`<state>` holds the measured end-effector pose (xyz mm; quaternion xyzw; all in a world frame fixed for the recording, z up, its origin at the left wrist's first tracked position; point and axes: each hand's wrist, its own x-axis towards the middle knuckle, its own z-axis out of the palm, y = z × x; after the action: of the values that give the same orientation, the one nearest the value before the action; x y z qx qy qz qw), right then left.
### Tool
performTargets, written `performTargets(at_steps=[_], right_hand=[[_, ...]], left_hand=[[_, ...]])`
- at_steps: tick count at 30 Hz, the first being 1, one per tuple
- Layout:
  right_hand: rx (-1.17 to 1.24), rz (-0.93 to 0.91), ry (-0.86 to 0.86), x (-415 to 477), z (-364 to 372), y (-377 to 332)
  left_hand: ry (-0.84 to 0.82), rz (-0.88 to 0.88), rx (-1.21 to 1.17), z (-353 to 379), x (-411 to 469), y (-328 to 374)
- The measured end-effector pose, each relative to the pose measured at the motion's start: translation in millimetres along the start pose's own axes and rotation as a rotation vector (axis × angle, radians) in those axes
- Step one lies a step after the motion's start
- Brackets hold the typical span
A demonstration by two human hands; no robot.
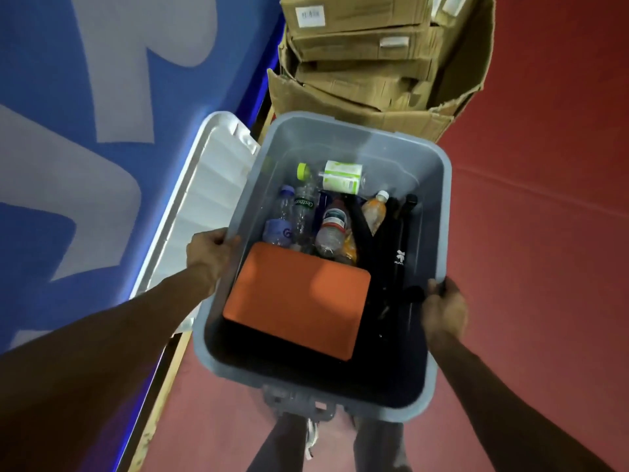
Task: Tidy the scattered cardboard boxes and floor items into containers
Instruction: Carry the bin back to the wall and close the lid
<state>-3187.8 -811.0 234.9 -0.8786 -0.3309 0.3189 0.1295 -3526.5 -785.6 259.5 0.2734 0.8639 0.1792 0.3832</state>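
**A:** What do your hands hold?

**B:** Both hold the grey bin (437, 185). Your left hand (208, 251) grips the rim of its left wall, with the thumb over the edge and the fingers hidden below. Your right hand (443, 310) is curled round the rim at the near right corner. Neither hand has hold of anything else.

**A:** Where is the bin?

**B:** It is straight in front of you, above your legs (284, 444) and the red floor (544, 206). Its far end is near the big open carton (471, 66), in which flat cardboard boxes (357, 46) are stacked. A white lid (204, 189) stands open at the bin's left side, against the blue and white wall (68, 137). You cannot tell whether the lid is joined to the bin.

**A:** What lies inside?

**B:** An orange pad (296, 298) lies flat at the near left, over something dark. Beyond it, plastic bottles are heaped on their sides:
- a bottle with a green cap (303, 178)
- a bottle with a purple label (279, 229)
- a bottle with a green and white label (342, 177)
- a bottle of orange liquid (374, 214)

Black gear (399, 257), one piece bearing a white logo, fills the right side beside the pad.
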Motion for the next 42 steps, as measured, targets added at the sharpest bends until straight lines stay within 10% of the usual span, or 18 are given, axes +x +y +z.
performTargets(at_steps=[16, 26, 33, 42], right_hand=[[-0.262, 0.048, -0.31, 12, 95, 17], [-0.679, -0.829, -0.528, -42, 99, -206], [-0.893, -1.439, -0.692, -67, 183, -310], [-1.164, -1.979, -0.731, -65, 258, -317]], left_hand=[[-0.172, -0.087, 0.033, 28, 55, -73], [-0.001, 0.12, 0.056, -80, 26, -51], [0.007, -0.2, 0.092, -82, 41, -70], [0.43, -0.486, 0.148, -13, 51, -56]])
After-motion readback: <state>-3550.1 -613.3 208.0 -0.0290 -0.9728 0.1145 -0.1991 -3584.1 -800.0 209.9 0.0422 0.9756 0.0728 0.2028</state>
